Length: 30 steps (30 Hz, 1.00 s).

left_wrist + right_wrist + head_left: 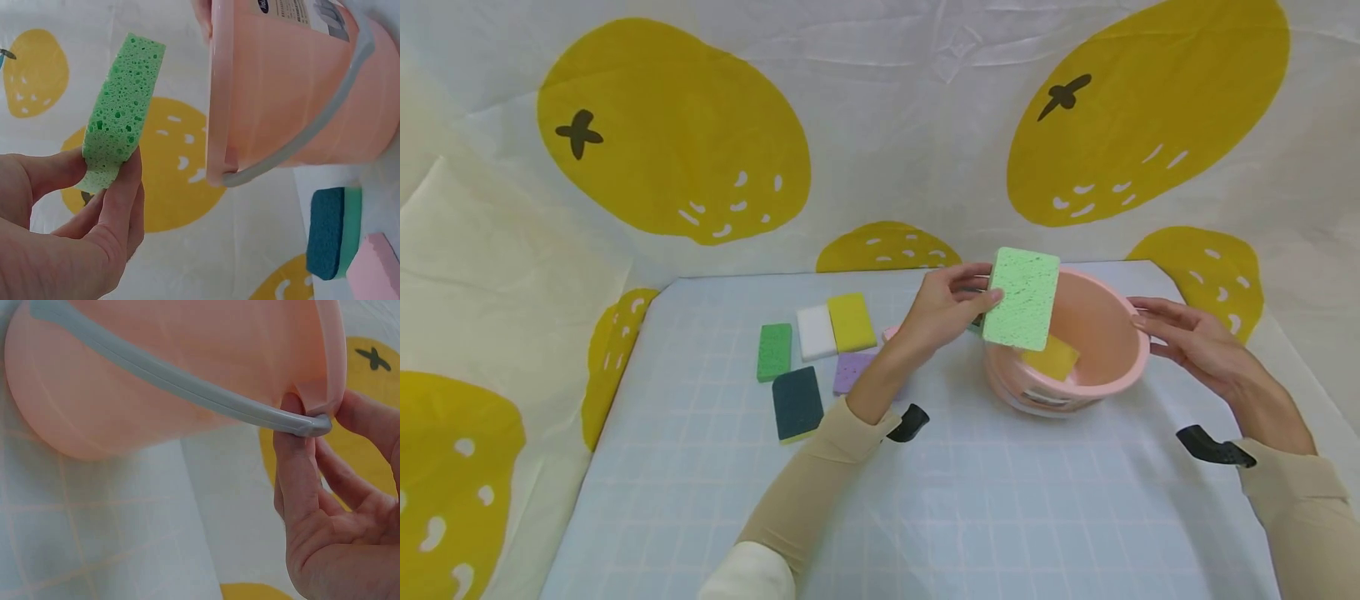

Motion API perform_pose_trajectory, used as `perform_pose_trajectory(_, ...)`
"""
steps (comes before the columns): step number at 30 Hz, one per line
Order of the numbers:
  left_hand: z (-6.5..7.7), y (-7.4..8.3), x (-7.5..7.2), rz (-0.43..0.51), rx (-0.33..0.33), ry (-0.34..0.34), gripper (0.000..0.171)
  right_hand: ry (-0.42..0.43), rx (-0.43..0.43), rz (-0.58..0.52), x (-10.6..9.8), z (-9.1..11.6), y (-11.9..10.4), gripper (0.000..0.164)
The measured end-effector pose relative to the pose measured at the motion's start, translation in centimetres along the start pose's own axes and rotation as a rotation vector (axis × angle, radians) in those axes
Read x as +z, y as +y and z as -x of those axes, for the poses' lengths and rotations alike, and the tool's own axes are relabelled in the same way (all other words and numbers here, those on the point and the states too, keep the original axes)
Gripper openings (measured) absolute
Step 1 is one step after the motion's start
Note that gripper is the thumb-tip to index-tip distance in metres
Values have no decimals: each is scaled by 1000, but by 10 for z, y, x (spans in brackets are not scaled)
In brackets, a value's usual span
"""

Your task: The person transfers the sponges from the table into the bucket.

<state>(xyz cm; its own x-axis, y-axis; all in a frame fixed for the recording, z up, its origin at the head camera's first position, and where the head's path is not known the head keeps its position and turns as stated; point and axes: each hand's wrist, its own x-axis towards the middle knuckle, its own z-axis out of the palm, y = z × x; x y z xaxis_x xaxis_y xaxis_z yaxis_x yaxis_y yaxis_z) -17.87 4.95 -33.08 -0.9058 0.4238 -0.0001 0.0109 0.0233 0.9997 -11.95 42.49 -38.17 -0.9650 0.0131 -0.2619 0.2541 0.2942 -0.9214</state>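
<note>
My left hand [942, 307] pinches a light green porous sponge [1021, 298] by its left edge, between thumb and fingers. The sponge is tilted upright above the left side of a pink bucket [1108, 312], and the left wrist view shows it apart from the rim. Inside the bucket lies a yellow sponge [1049, 358]. At the bucket's right side my right hand [1206, 346] grips the rim, thumb on the edge and fingers below, beside the end of the grey handle [175, 381].
Left of the bucket lie a green sponge [774, 352], a white sponge [816, 332], a yellow sponge [852, 322], a dark scouring sponge [798, 402] and a purple sponge [850, 373]. My left arm partly covers this group. A green-and-teal sponge [334, 234] and a pink one [376, 269] lie near the bucket.
</note>
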Motion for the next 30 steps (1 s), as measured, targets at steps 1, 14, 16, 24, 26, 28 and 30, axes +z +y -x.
perform_pose_trajectory(1,-3,1,3,0,-3,-4,43,1,1,-1,0,0,0,30)
perform_pose_trajectory(14,-32,6,42,-164,-44,-72,37,-10,-12,-11,0,-1,1,32)
perform_pose_trajectory(16,-35,5,48,-211,-55,-81,38,-21,-17,-29,0,-1,1,32)
perform_pose_trajectory(24,-46,-7,70,-386,-20,-126,36,-13,-18,-54,0,0,0,30)
perform_pose_trajectory(26,-48,-11,76,-441,-15,-140,35,-15,-12,-53,0,0,0,31)
perform_pose_trajectory(28,-49,-14,81,-510,-6,-157,34,-19,-9,-49,0,0,0,32)
perform_pose_trajectory(30,-49,-17,86,-563,5,-182,30,-23,-7,-50,0,0,1,33)
